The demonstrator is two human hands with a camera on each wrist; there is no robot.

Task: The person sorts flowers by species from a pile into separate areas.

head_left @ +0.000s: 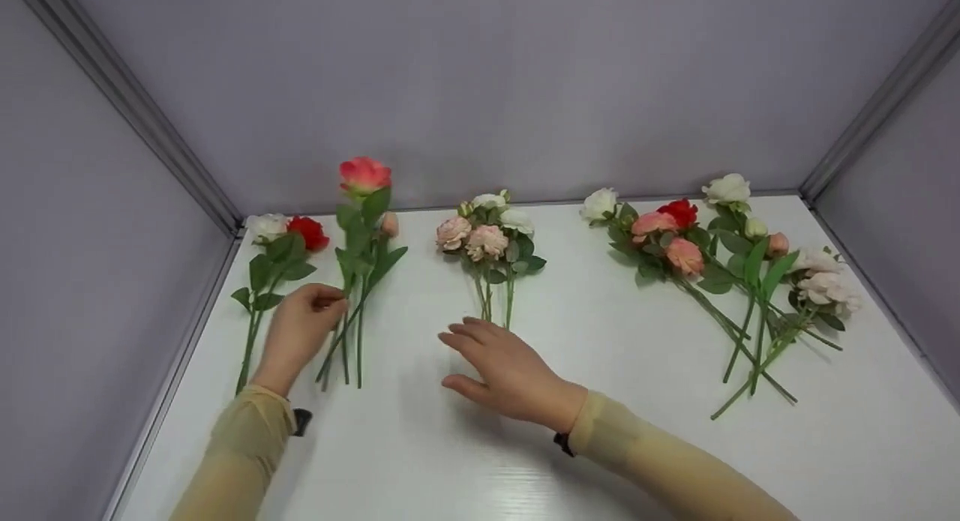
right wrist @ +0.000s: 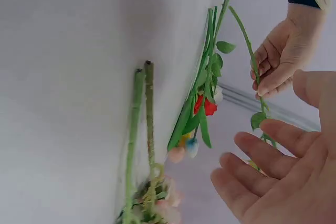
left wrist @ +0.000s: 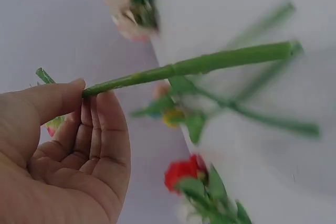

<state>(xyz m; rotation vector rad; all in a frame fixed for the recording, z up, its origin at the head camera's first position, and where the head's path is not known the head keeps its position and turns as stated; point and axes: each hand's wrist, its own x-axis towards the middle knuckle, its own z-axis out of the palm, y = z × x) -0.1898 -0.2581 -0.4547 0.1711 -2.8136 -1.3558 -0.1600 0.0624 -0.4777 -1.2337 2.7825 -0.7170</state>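
My left hand (head_left: 304, 326) pinches the green stem (left wrist: 210, 64) of a coral-pink artificial flower (head_left: 365, 176) between thumb and fingers. The bloom points toward the back wall, and the stem's cut end stands out beyond the fingertips in the left wrist view. Behind it lie crossed stems with a peach bud (head_left: 389, 224). My right hand (head_left: 510, 371) hovers palm down with its fingers spread and nothing in them. Its fingertips are near the stems (head_left: 487, 300) of a bunch of pale pink and white flowers (head_left: 487, 241) at the table's middle.
At the far left lie a white flower (head_left: 266, 227) and a red flower (head_left: 307, 233). On the right, several red, pink, white and cream flowers (head_left: 684, 256) lie with crossing stems on the white table (head_left: 615, 371). Grey walls (head_left: 517, 79) enclose the back and sides.
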